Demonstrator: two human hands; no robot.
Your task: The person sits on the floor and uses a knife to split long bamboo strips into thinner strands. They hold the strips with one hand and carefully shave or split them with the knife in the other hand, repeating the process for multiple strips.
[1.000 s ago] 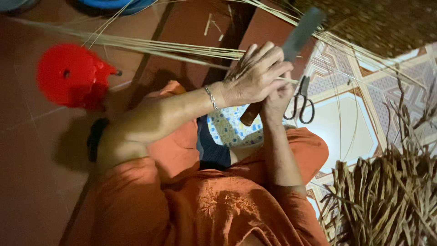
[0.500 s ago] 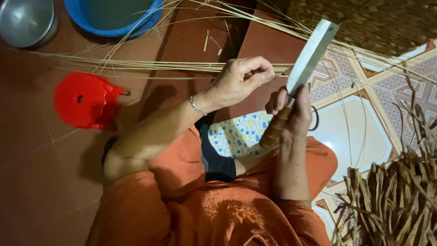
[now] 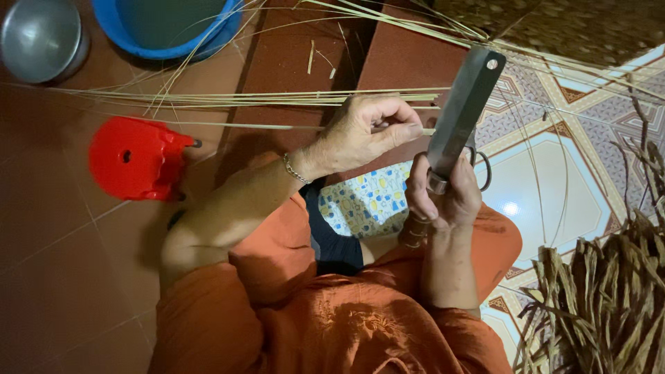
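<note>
A: What takes up most of the view?

B: The floor, dark red tile on the left and patterned tile on the right. A heap of dried leaves fills the lower right corner, and a woven mat lies at the top right.

A: And the vessels?

B: A blue basin sits at the top, a metal bowl just left of it, and a red stool stands left of the person's forearm.

A: What crosses the floor?

B: A bundle of long pale strips runs sideways in front of the hands, with loose ones fanning over the basin.

A: The hands?

B: The right hand is wrapped tight around the handle of a broad knife, blade pointing up and away. The left hand is curled, thumb and fingers pinching one thin strip, its end just beside the blade.

A: Anything hidden?

B: Scissors lie on the floor behind the knife and right hand, only the handle loops showing. A patterned cloth lies on the lap below the hands.
</note>
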